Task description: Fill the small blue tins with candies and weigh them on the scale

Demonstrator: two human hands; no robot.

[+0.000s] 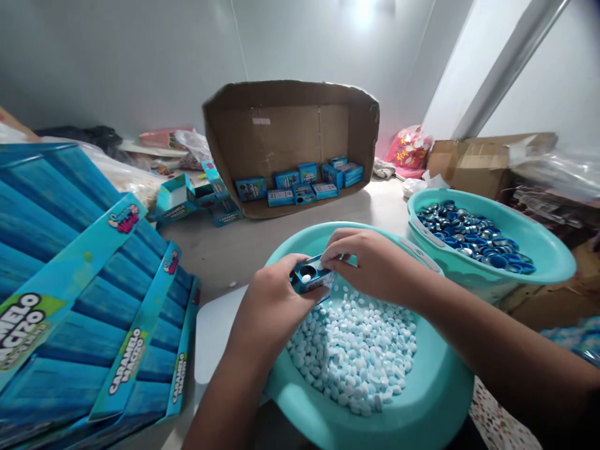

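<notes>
My left hand [272, 300] is closed around a small blue box [310, 277] with a round hole showing a white candy. It is held over a teal basin [422, 406] filled with white and pale blue candies [356, 356]. My right hand [370, 265] pinches the box's far end with bent fingers. Both hands meet above the basin's near-left rim.
A second teal basin [544, 269] of dark blue caps [473, 234] stands to the right. A cardboard carton [290, 119] on its side holds several small blue boxes [300, 181]. Blue display cartons [84, 312] lie stacked at left. Bags and another carton [469, 162] line the back.
</notes>
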